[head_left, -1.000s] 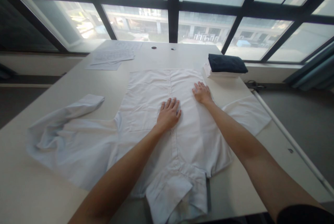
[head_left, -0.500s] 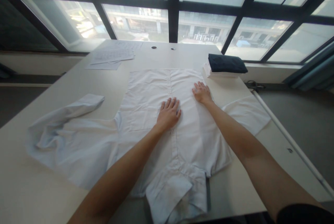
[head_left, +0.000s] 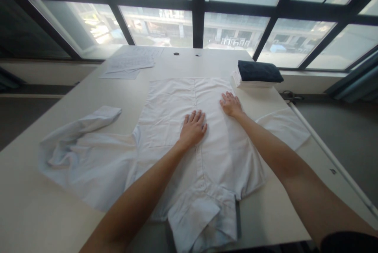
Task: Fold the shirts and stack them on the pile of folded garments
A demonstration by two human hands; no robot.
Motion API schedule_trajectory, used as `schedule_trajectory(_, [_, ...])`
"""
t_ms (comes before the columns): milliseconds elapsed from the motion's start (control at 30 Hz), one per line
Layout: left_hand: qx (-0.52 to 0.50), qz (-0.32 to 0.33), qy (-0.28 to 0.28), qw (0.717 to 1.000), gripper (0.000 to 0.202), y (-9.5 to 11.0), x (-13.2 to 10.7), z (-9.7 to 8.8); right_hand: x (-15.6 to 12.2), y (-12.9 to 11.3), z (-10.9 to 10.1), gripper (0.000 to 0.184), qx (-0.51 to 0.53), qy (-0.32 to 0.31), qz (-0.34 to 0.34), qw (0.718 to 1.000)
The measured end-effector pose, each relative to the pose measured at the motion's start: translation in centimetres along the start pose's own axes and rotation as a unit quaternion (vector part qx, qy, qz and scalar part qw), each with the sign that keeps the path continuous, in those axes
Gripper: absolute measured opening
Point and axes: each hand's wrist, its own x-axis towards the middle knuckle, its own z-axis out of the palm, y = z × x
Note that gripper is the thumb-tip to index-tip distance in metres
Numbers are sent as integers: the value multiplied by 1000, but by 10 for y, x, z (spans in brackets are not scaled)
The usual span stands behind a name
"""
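A white button-up shirt [head_left: 168,115] lies spread on the table, its collar [head_left: 195,217] toward me and its hem at the far side. My left hand [head_left: 193,127] rests flat near the button strip at the middle, fingers stretched out. Farther right, my right hand [head_left: 231,104] lies flat by the shirt's side edge, fingers also extended. One sleeve [head_left: 85,154] trails out to the left, bent and wrinkled. The other sleeve [head_left: 285,127] reaches to the right edge of the table, partly hidden behind my right forearm.
Dark folded cloth [head_left: 260,71] sits on a white stack [head_left: 256,84] at the back right. Printed papers [head_left: 130,64] lie at the back left of the white table [head_left: 23,182]. Large windows with dark frames [head_left: 198,24] stand behind it.
The whole view has shifted slightly, so things appear a little farther right. Both hands stay in the same places on the shirt.
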Motion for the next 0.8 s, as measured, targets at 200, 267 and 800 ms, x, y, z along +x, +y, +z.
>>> schedule_trajectory(200, [1,3,-1,1000,61,0,-1,-1,8,14,-2,62,-12,-17,6,1000])
schedule_trajectory(267, [2,3,-2,1000,61,0,-1,-1,8,17,-2,62,-14,-7,10,1000])
schedule_trajectory(800, [-21,9,32,999,61,1,-3,1,-59,-112,12,53,124,10,-157,980])
